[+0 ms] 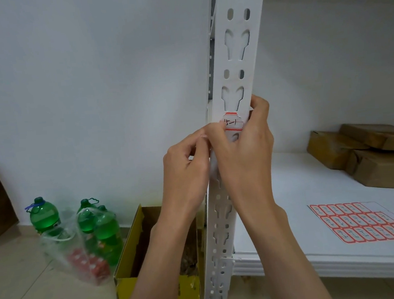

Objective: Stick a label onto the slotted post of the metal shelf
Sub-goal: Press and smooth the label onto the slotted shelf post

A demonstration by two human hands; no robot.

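The white slotted post of the metal shelf rises through the middle of the view. A red-bordered label with black handwriting lies across its front face, just under a keyhole slot. My right hand wraps the post's right edge with its fingers, and its thumb presses the label's left part. My left hand is beside the post's left edge, thumb and forefinger pinched together at the label's left end. Both hands hide the post below the label.
A sheet of red-bordered labels lies on the white shelf board. Brown parcels sit at the back right of the board. On the floor to the left are green bottles, a plastic bag and an open yellow carton.
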